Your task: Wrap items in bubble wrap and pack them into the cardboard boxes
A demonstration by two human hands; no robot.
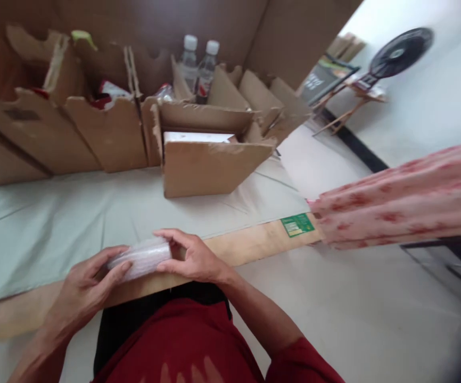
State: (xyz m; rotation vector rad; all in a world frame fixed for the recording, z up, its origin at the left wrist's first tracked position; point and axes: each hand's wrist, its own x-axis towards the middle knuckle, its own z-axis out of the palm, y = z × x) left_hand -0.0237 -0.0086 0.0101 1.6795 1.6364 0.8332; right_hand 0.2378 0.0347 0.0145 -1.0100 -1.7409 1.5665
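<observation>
A short cylinder-shaped bundle in clear, shiny plastic that looks like bubble wrap (pixel 145 259) lies sideways at the table's front edge, close to my body. What is inside it cannot be made out. My left hand (pixel 89 284) grips its left end, thumb on the near side and fingers over the far side. Around the right end curls my right hand (pixel 196 258), thumb below and fingers above. Under the bundle runs a bare wooden strip (pixel 238 244) along the edge of the cloth-covered table (pixel 90 213).
Open cardboard bins (pixel 106 138) line the back, several of them with items inside. Two clear bottles (pixel 204 72) stand in one. A smaller cardboard box (pixel 210 167) sits in front. At right are a pink flowered cloth (pixel 394 197) and a black fan (pixel 400 53).
</observation>
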